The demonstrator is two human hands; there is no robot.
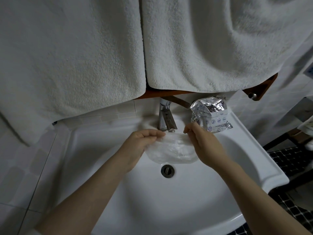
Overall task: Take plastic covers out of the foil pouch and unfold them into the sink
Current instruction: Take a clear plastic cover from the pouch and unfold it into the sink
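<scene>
Two bare forearms reach up from the lower edge over the white sink (254, 160). The left hand (140, 145) has its fingers curled and pinches the left edge of a thin, translucent plastic cover (172, 150); the right hand (203, 143) pinches the cover's upper right edge between thumb and fingers. The cover hangs stretched between the two hands as a crinkled, pale sheet, its lower edge sagging toward the basin. Just below the hands and the cover's bottom edge lies the round metal drain (167, 170), apart from the plastic. Just beyond the fingertips, between the two hands, stands the chrome faucet (166, 117), its spout close above the cover's top edge. Beyond the right hand, on the sink's back rim, sits the crumpled silver foil pouch (209, 114), with printed icons on its face; the right hand's fingers overlap its lower left corner, and whether they touch cannot be told. Farther off, above both hands, two white towels (194, 44) hang side by side from a brown wooden shelf (162, 93).
</scene>
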